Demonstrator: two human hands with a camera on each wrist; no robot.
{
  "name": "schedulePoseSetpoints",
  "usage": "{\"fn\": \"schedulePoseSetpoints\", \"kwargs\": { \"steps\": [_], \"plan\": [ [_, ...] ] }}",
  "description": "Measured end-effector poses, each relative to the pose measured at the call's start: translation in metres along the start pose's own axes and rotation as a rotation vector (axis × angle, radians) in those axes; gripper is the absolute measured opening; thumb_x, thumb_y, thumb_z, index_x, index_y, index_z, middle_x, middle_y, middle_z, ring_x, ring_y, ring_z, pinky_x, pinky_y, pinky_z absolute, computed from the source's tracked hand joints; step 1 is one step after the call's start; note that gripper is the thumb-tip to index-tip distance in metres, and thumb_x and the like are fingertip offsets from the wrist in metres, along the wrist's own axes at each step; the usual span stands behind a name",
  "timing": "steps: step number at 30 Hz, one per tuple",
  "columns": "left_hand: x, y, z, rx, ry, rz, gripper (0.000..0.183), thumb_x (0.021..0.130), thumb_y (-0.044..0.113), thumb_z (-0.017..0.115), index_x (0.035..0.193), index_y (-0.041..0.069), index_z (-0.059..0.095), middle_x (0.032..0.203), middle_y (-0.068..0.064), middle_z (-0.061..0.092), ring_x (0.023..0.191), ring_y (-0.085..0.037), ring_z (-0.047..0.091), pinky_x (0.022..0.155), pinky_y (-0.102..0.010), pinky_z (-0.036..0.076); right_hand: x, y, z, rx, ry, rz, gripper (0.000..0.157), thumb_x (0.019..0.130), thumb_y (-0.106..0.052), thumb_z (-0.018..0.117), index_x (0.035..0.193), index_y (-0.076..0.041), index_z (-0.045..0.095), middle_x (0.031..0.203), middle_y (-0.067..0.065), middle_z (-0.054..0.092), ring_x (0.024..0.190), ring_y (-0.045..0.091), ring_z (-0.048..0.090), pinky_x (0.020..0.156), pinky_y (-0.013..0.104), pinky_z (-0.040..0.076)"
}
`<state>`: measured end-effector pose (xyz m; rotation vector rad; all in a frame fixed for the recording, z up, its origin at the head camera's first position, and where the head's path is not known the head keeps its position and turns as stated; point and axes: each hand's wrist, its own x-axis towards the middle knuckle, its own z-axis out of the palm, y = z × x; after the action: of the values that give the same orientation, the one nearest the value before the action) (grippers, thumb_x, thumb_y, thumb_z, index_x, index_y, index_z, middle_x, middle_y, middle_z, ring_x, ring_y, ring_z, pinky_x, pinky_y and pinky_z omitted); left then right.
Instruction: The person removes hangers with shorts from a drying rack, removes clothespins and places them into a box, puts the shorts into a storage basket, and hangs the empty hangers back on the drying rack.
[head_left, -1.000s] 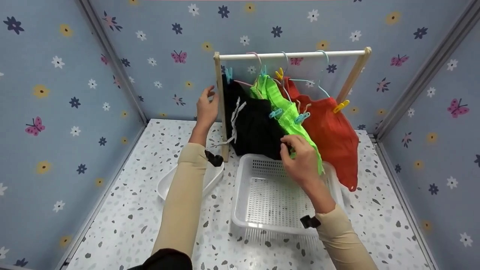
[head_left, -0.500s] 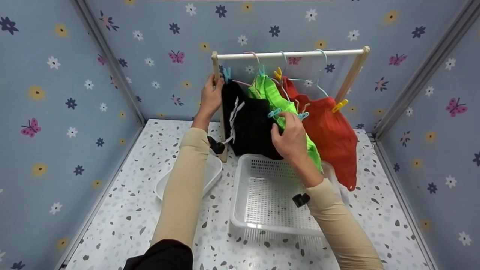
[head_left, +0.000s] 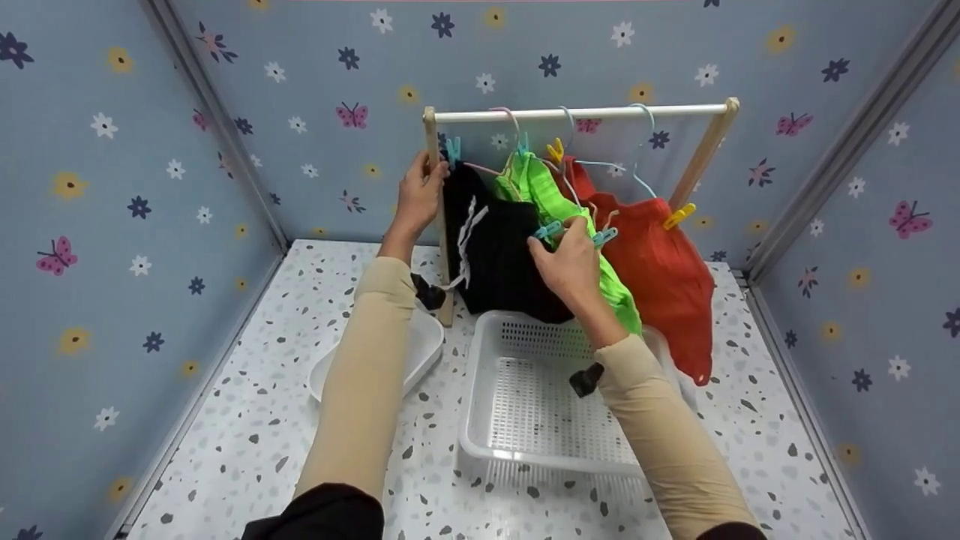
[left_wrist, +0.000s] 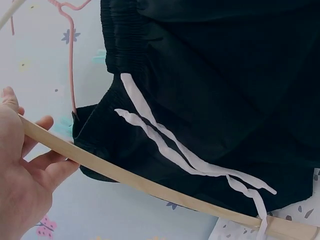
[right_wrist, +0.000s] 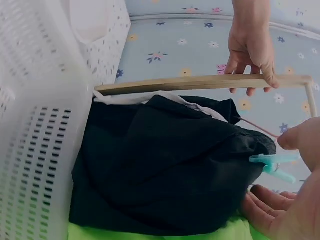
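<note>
Black drawstring shorts hang from a pink hanger on a small clothes rack, clipped by teal clothespins. My left hand holds the rack's left wooden post; in the left wrist view its fingers pass behind the post, close to the shorts' waistband corner. My right hand is at the shorts' other waistband corner. Its thumb and fingers stand apart on either side of a teal clothespin, not visibly pinching it. White drawstrings dangle down the shorts' front.
Bright green clothing and an orange-red garment hang to the right, with a yellow clothespin on the latter. A white perforated basket stands below, a white tray at its left. Patterned walls enclose the table.
My left hand has moved in to the rack's post and taken hold of it. My right hand has risen from the shorts' lower edge to the teal clothespin at the waistband.
</note>
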<state>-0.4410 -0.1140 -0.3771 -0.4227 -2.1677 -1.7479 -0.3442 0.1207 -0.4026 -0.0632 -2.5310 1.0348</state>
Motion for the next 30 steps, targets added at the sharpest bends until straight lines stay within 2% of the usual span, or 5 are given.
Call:
{"fn": "schedulePoseSetpoints", "kwargs": {
  "steps": [5,9,20,24,30],
  "plan": [
    [0.009,-0.015,-0.001,-0.015,-0.013,-0.025,0.027,0.09,0.034,0.043,0.11,0.017,0.048,0.11,-0.014,0.051,0.099,-0.021,0.047,0.083,-0.036,0.039,0.011,0.002,0.007,0.057,-0.044,0.078,0.056,0.073,-0.052,0.063,0.106,-0.011,0.045,0.088,0.002,0.056,0.078,0.018,0.054,0.067,0.032,0.042],
    [0.014,-0.021,0.0,-0.019,-0.018,-0.043,0.031,0.088,0.038,0.043,0.112,0.018,0.048,0.113,-0.012,0.05,0.102,-0.016,0.047,0.085,-0.035,0.038,0.019,0.005,0.011,0.124,-0.024,0.11,0.051,0.073,-0.051,0.063,0.102,-0.011,0.049,0.085,0.001,0.056,0.077,0.015,0.053,0.067,0.031,0.042],
    [0.001,0.004,-0.007,-0.06,-0.015,-0.066,0.026,0.092,0.027,0.043,0.111,0.01,0.047,0.109,-0.011,0.05,0.106,-0.027,0.045,0.087,-0.038,0.037,0.023,0.001,0.025,0.177,0.006,0.068,0.036,0.076,-0.048,0.062,0.072,-0.013,0.052,0.063,0.0,0.048,0.061,0.015,0.048,0.058,0.028,0.04],
    [-0.002,0.005,-0.007,-0.06,0.002,-0.06,0.025,0.093,0.025,0.042,0.111,0.009,0.047,0.108,-0.014,0.049,0.103,-0.028,0.044,0.085,-0.04,0.037,0.022,0.001,0.024,0.178,0.029,0.042,0.04,0.077,-0.046,0.061,0.063,-0.012,0.044,0.056,0.001,0.037,0.054,0.017,0.04,0.054,0.028,0.035],
    [-0.002,0.002,-0.003,-0.058,-0.015,-0.038,0.028,0.093,0.026,0.042,0.109,0.003,0.046,0.102,-0.023,0.046,0.093,-0.033,0.042,0.076,-0.039,0.037,0.015,-0.002,0.01,0.131,0.061,0.042,0.039,0.077,-0.045,0.061,0.064,-0.012,0.045,0.058,0.001,0.038,0.056,0.016,0.039,0.055,0.027,0.034]
  ]
}}
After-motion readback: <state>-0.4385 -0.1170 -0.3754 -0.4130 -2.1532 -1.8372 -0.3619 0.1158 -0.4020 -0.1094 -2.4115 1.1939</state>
